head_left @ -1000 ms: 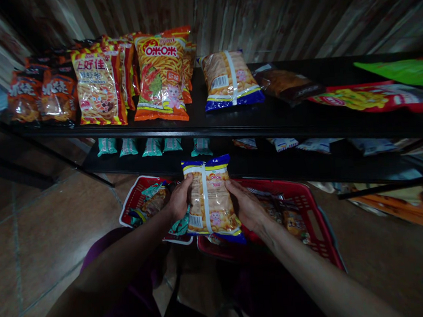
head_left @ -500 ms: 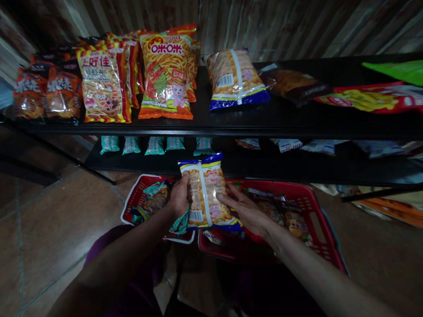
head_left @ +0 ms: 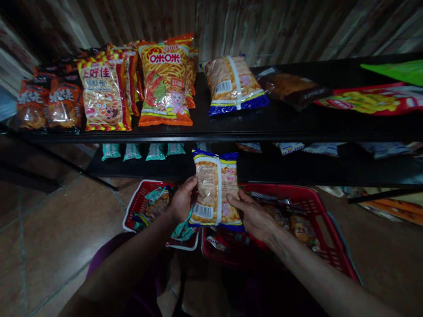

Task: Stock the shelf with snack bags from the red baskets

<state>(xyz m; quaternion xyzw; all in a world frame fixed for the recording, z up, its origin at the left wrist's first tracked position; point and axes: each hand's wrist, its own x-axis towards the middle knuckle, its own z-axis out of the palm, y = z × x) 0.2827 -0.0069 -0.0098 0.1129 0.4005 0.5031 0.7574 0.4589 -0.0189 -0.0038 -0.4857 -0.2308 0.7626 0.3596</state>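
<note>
Between my hands is a bag of snacks (head_left: 216, 190) with blue ends, a pale seam and a barcode, its back towards me. My left hand (head_left: 185, 198) grips its left edge. My right hand (head_left: 252, 214) holds the right side, thumb on the front and the other fingers partly hidden behind. The bag is raised over the large red basket (head_left: 322, 218), in front of the lower shelf. A similar blue-ended snack bag (head_left: 232, 85) lies on the upper shelf (head_left: 200, 117), its back and barcode showing.
Orange snack bags (head_left: 166, 83) and red-yellow bags (head_left: 104, 94) stand on the upper shelf at left. A brown bag (head_left: 290, 87) and red packet (head_left: 376, 99) lie to the right. Small teal packets (head_left: 155, 152) sit below. A smaller white-rimmed basket (head_left: 130, 207) holds packets.
The held bag has shifted a little to the right and tilted slightly, both hands still on it. The shelf appears slightly lower as the view moves.
</note>
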